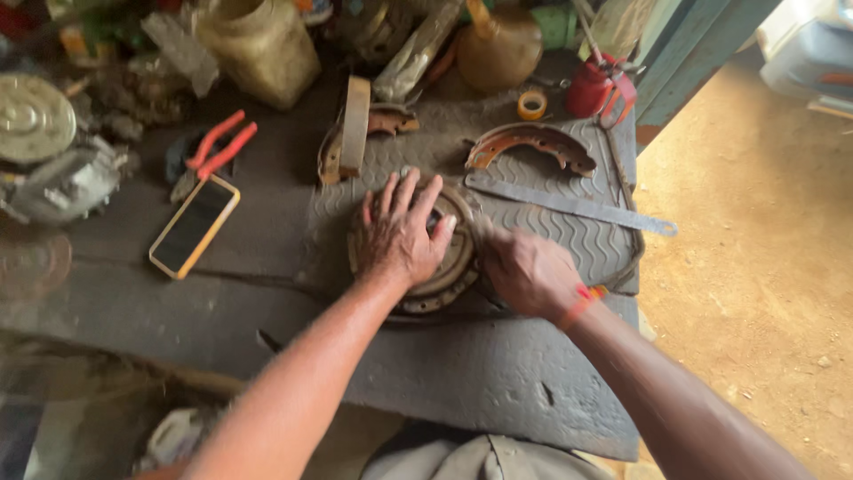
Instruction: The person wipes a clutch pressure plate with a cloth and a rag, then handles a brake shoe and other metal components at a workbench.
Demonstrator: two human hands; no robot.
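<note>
The left hand lay flat, fingers spread, on a round rusty brake drum resting on a ribbed rubber mat on the desk. The right hand gripped the drum's right edge. Beyond lay a curved brake shoe, a flat metal strip, red-handled pliers and a phone in an orange case.

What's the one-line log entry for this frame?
left hand flat on round brake plate | right hand at its rim | brake shoe on mat
</note>
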